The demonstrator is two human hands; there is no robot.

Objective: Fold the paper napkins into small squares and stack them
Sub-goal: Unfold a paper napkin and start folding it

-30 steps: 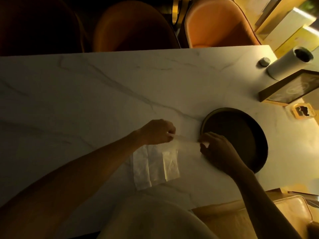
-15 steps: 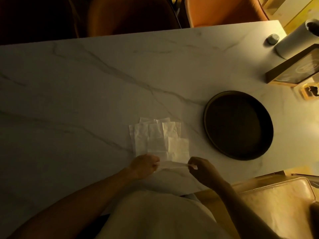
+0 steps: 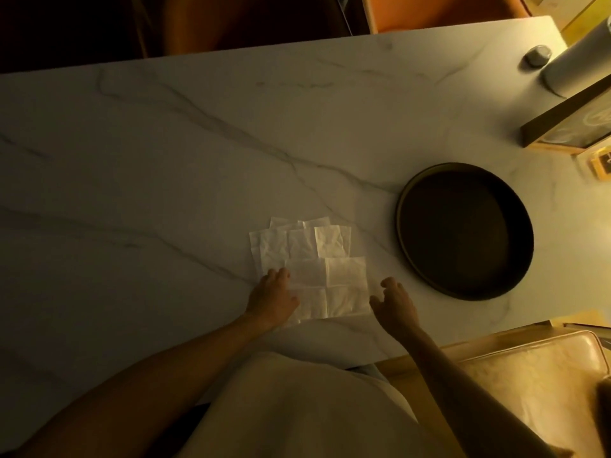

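Note:
A white paper napkin (image 3: pixel 334 287), unfolded with crease lines dividing it into quarters, lies flat near the front edge of the marble table (image 3: pixel 165 160). Behind it lies a looser pile of overlapping white napkins (image 3: pixel 297 242). My left hand (image 3: pixel 274 297) rests palm down on the flat napkin's left edge. Just off the napkin's right edge my right hand (image 3: pixel 395 304) hovers with fingers loosely curled and apart, holding nothing.
A round dark tray (image 3: pixel 401 209) sits to the right of the napkins. At the far right corner stand a paper towel roll (image 3: pixel 575 67), a small grey knob (image 3: pixel 537 56) and a dark framed box (image 3: pixel 568 123). Chairs line the far side; a cushioned seat (image 3: pixel 535 375) is at my right.
Both hands pulled a napkin from the pile toward me by its near edge, laid it flat and let go. The left hand now presses it; the right hand has come off.

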